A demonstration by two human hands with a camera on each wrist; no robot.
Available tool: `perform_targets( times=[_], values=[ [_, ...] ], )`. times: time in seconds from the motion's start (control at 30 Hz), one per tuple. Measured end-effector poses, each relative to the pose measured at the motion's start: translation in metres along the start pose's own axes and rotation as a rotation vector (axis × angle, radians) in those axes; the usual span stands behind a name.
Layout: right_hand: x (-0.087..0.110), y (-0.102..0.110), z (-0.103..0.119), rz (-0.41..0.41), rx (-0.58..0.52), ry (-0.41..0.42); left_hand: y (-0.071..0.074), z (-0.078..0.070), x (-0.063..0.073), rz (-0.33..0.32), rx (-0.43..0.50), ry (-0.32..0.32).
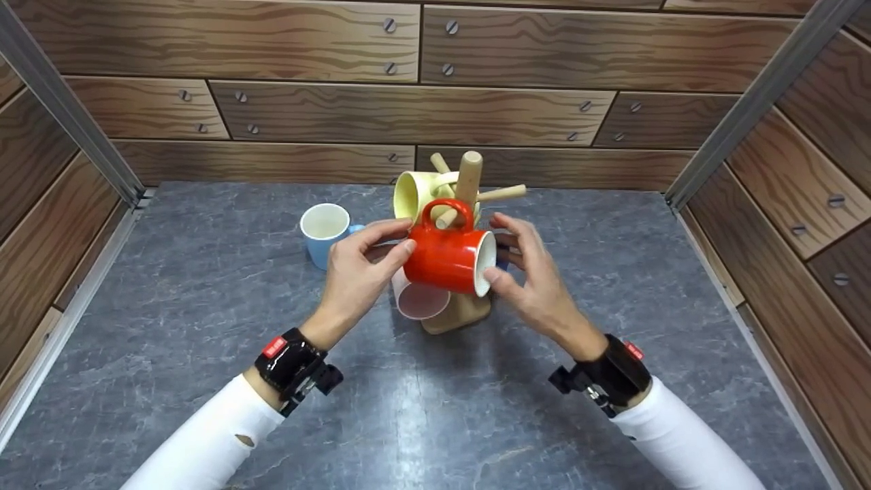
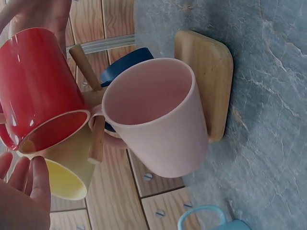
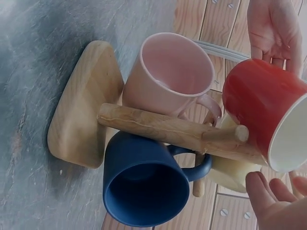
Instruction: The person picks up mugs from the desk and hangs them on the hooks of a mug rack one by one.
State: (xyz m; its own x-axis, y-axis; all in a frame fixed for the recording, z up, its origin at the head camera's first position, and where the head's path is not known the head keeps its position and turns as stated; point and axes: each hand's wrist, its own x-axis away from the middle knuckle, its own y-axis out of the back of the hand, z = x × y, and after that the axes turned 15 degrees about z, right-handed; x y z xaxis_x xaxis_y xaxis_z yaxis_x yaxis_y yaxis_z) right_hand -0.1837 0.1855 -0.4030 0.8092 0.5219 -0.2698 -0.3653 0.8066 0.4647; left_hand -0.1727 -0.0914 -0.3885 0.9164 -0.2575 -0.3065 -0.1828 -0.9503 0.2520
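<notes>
A red mug [image 1: 442, 258] with a white inside lies sideways, its handle uppermost around a peg of a wooden mug tree [image 1: 469, 178]. At its base end, my left hand [image 1: 360, 262] has thumb and fingertips right at the edge. Opposite, my right hand [image 1: 534, 279] is at the white-lined mouth, thumb overlapping the rim, fingers loosely extended. Neither hand's fingers wrap around the mug. Below it, a pink mug [image 2: 158, 129] hangs on the tree. A dark blue mug [image 3: 144, 182] hangs beside the post, and a yellow mug [image 1: 412, 194] is behind.
A light blue mug [image 1: 323, 238] stands upright on the grey marbled table [image 1: 224, 306], left of the tree. The tree's wooden base [image 1: 463, 313] rests on the table. Wood-patterned panels [image 1: 326, 112] close in the back and sides, with metal rails [image 1: 755, 95] at the corners.
</notes>
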Motion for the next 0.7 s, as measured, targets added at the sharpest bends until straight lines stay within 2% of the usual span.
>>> perform_targets(
  times=[0.17,0.37,0.7],
  values=[
    [0.001,0.005,-0.001,-0.088,-0.052,0.041,0.004,-0.008,-0.001,-0.031,0.012,-0.05],
    [-0.004,0.013,0.003,-0.165,-0.059,0.056,0.006,-0.02,-0.006,-0.037,-0.001,-0.14],
    [-0.01,0.016,0.011,-0.267,-0.061,0.023,-0.002,-0.031,-0.016,0.029,-0.166,-0.271]
  ],
)
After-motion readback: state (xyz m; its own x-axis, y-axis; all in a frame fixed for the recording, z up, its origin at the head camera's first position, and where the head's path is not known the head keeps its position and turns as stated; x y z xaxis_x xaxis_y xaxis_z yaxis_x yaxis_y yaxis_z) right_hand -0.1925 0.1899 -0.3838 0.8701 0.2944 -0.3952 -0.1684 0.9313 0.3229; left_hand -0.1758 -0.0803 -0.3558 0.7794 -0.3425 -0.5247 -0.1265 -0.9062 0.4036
